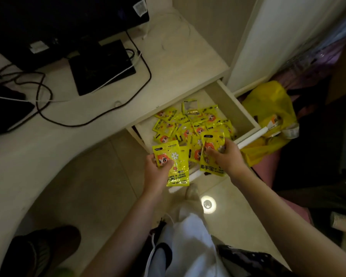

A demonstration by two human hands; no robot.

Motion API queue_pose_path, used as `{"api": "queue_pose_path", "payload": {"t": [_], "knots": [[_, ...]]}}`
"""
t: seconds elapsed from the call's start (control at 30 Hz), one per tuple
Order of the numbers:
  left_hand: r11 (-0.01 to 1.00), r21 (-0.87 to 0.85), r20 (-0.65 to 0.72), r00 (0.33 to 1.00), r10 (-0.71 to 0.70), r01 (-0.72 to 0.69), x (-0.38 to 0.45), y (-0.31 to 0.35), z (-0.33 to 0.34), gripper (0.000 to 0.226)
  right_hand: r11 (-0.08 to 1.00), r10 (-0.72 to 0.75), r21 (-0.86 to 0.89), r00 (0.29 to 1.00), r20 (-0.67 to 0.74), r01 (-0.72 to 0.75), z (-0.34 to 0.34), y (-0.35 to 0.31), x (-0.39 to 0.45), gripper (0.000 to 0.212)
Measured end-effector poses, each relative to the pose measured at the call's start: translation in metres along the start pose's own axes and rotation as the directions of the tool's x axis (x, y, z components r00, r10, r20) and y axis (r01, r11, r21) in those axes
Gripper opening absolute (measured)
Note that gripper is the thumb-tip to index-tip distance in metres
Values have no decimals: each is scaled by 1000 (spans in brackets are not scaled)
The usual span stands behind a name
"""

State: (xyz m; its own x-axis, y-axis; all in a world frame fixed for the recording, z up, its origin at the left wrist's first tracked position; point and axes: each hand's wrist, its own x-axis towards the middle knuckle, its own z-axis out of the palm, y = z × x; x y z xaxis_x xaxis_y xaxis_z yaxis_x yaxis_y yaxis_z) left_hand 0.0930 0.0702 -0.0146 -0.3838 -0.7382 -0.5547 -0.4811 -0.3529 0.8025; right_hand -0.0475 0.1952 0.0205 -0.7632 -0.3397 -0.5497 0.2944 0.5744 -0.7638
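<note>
holds one hand-warmer packet [178, 176] in the left hand [158, 168], thumb clamped across the printed face, fingers curled behind; presents it flat and face up, just in front of the drawer [238, 100], likely for checking or counting; pinches a second packet [209, 166] in the right hand [226, 156], fingers curled over its upper half, above the drawer's front edge; suggests one-at-a-time sorting, each hand loaded separately; beyond, stores a loose pile of matching packets [188, 124] inside the pulled-out drawer, overlapping, within easy reach; further right, just beside the drawer, shows a yellow plastic bag [268, 104], probably source or destination; farthest, carries a monitor stand [100, 64] on the desk [178, 62], well apart from the work.
</note>
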Motion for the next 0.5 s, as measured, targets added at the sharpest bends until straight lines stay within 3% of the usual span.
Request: {"api": "queue_pose_path", "payload": {"t": [0.5], "knots": [[978,-112,-90,979,-183,173,85,61,76,21,989,62,-139,986,154,-40,-44,-61,134,28]]}}
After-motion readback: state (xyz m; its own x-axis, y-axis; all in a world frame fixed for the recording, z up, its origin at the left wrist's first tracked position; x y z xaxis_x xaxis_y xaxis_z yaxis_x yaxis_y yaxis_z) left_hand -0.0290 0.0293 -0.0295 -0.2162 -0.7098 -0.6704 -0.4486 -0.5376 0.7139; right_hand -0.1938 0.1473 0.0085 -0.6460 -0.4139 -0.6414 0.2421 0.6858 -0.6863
